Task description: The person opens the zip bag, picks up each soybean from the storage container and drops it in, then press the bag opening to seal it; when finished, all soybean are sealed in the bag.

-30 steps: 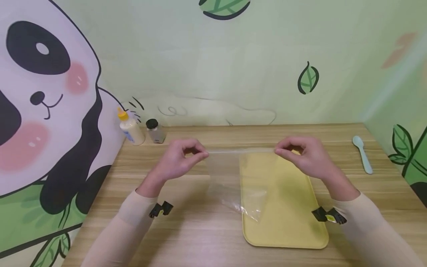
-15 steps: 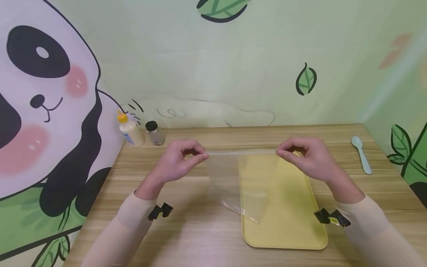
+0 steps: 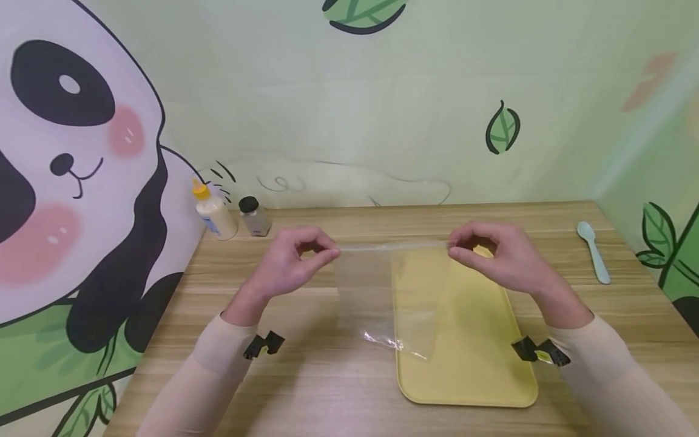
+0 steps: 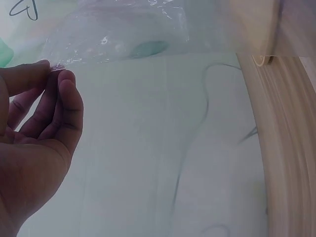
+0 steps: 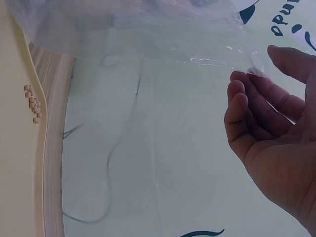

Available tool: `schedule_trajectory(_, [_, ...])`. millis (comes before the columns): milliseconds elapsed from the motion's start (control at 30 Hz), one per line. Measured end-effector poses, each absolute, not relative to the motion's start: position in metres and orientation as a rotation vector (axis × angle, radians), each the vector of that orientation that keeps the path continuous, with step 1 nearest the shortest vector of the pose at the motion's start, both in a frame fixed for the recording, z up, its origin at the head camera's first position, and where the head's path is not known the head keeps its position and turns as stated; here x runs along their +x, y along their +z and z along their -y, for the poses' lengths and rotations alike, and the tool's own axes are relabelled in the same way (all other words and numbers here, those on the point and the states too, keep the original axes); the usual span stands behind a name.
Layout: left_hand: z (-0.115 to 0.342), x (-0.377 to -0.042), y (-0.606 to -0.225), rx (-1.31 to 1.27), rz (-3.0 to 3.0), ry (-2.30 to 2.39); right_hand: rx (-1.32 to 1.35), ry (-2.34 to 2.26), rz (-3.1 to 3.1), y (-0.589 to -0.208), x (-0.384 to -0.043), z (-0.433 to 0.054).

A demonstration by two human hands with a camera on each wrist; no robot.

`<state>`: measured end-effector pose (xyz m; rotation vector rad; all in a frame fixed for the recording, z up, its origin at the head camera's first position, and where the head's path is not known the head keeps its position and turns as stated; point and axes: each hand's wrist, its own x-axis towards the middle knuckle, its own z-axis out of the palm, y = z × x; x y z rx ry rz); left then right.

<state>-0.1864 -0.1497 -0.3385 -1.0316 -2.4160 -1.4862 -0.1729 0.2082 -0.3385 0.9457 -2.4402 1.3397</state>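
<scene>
A clear plastic bag (image 3: pixel 363 291) hangs from its top edge, stretched between both hands above the table and partly over a yellow tray (image 3: pixel 464 376). My left hand (image 3: pixel 295 261) pinches the bag's top left corner between thumb and fingertips. At the opposite corner, my right hand (image 3: pixel 494 258) holds the film at its fingertips; in the right wrist view the thumb (image 5: pixel 291 61) stands a little off the fingers, with the bag's corner at the index finger. Nothing shows inside the bag. Small tan pellets (image 5: pixel 33 103) lie in a cluster near the tray's far edge.
At the back left stand a bottle with a yellow nozzle cap (image 3: pixel 215 218) and a small clear jar with a black lid (image 3: pixel 255 217). A pale blue spoon (image 3: pixel 594 254) lies at the right. A painted wall (image 3: pixel 355 121) rises behind the wooden table (image 3: pixel 322 388).
The bag's lower edge has swayed slightly upward. My right hand has shifted a touch to the left, slackening the top edge a little. My left hand stays nearly in place.
</scene>
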Motion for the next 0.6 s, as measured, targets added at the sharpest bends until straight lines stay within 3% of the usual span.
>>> schedule_trajectory(600, [0.150, -0.186, -0.344, -1.029, 2.382, -1.498, 0.940, 1.376, 2.440, -0.325, -0.186, -0.186])
